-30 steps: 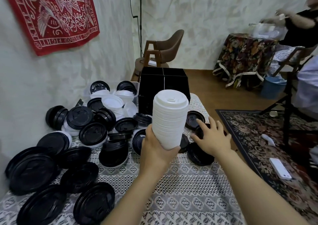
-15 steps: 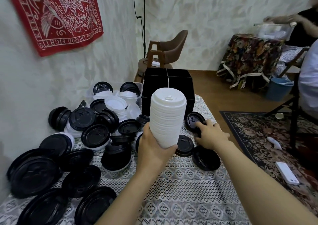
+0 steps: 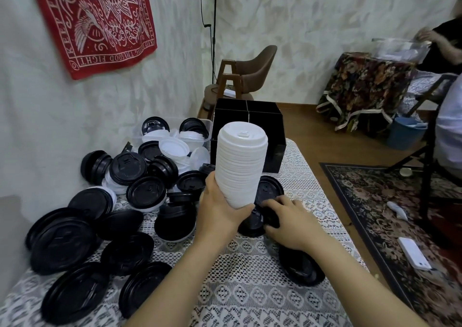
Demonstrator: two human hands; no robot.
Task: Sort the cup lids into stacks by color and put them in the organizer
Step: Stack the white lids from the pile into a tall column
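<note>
- Loose black lids [image 3: 147, 191] cover the table [image 3: 250, 289] from seven to eleven o'clock, so most of the sorting looks undone.
- The organizer [image 3: 273, 131] sits at twelve o'clock; I cannot see what is inside.
- The white stack [image 3: 241, 161] stands upright before it, not yet stowed.
- The left hand [image 3: 220, 211] wraps the stack's base.
- The right hand [image 3: 290, 224], at four o'clock of the stack, curls its fingers onto one black lid [image 3: 271, 216].

Lids [image 3: 146, 191] crowd the table [image 3: 250, 291] left of the organizer [image 3: 273, 129] at its far end.
</note>
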